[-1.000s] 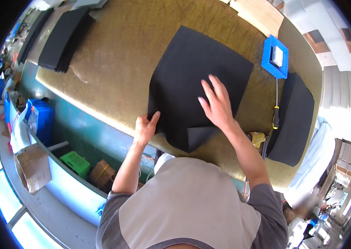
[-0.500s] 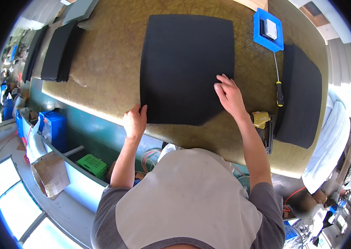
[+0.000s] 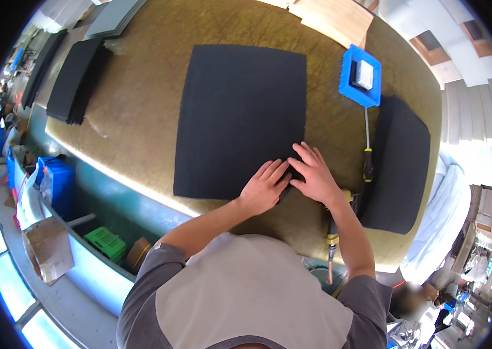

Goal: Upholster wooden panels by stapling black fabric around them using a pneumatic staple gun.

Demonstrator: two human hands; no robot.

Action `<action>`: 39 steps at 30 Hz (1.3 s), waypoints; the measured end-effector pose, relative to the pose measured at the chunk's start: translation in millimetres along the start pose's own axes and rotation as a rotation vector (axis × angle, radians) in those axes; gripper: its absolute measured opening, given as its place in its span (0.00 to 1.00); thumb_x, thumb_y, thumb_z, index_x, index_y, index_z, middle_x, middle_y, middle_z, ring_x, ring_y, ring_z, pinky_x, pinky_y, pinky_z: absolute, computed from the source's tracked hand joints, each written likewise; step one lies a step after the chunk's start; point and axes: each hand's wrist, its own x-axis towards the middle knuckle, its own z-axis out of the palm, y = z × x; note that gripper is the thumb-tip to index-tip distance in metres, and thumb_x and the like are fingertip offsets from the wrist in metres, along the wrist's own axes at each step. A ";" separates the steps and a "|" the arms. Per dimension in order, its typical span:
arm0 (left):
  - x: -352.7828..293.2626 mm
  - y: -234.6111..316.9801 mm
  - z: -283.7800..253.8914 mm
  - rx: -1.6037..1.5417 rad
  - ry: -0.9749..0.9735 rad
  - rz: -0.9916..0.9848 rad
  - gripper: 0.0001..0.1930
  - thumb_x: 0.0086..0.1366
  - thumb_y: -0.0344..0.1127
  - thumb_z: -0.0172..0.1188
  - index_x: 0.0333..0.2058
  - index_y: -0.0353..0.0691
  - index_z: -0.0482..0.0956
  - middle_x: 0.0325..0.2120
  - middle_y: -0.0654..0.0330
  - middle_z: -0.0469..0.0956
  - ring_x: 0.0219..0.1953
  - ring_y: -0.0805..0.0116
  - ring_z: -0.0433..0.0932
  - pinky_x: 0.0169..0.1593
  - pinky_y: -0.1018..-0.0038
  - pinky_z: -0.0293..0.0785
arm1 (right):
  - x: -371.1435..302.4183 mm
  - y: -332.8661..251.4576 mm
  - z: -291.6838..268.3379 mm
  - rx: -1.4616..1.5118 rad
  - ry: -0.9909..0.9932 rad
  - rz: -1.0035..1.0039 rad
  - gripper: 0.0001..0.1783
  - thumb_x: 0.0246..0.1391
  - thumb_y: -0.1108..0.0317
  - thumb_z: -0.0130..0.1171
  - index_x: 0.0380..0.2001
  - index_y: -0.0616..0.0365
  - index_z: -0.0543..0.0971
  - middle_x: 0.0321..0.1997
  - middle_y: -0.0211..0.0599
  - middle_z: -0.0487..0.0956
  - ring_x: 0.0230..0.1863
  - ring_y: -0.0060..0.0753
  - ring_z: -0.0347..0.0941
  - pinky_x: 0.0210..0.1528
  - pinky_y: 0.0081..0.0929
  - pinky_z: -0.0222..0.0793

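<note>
My left hand (image 3: 264,189) has slid over beside my right hand (image 3: 313,177); all fingers lie spread flat, pressing the near right corner of one black sheet (image 3: 239,116) on the tabletop (image 3: 141,116); one screwdriver (image 3: 367,152) nearby

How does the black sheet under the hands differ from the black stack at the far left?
The black sheet lies single and flat mid-table, with both hands, left hand and right hand, on its near corner; the black stack is several layers, narrower, untouched. Both are dark and matte.
</note>
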 end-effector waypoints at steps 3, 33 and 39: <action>-5.6 13.5 6.1 0.007 -0.067 -0.056 0.28 0.63 0.53 0.64 0.58 0.49 0.78 0.66 0.46 0.65 0.69 0.43 0.62 0.73 0.45 0.56 | 22.6 33.4 -46.9 0.156 0.130 0.085 0.23 0.50 0.67 0.72 0.50 0.60 0.82 0.65 0.48 0.75 0.68 0.53 0.69 0.69 0.46 0.66; -5.8 14.5 6.9 -0.010 -0.181 -0.066 0.28 0.67 0.58 0.59 0.63 0.57 0.75 0.69 0.51 0.65 0.71 0.46 0.60 0.72 0.45 0.54 | 192.1 286.0 -317.2 0.810 0.652 0.749 0.21 0.67 0.63 0.59 0.58 0.63 0.76 0.50 0.43 0.85 0.42 0.33 0.85 0.40 0.21 0.82; -1.6 25.4 0.5 0.043 -0.125 -0.043 0.24 0.66 0.52 0.60 0.58 0.52 0.79 0.66 0.50 0.68 0.70 0.47 0.63 0.73 0.46 0.55 | 67.6 138.3 -227.7 1.120 0.710 0.702 0.13 0.66 0.66 0.61 0.51 0.56 0.78 0.45 0.37 0.83 0.35 0.28 0.82 0.31 0.22 0.82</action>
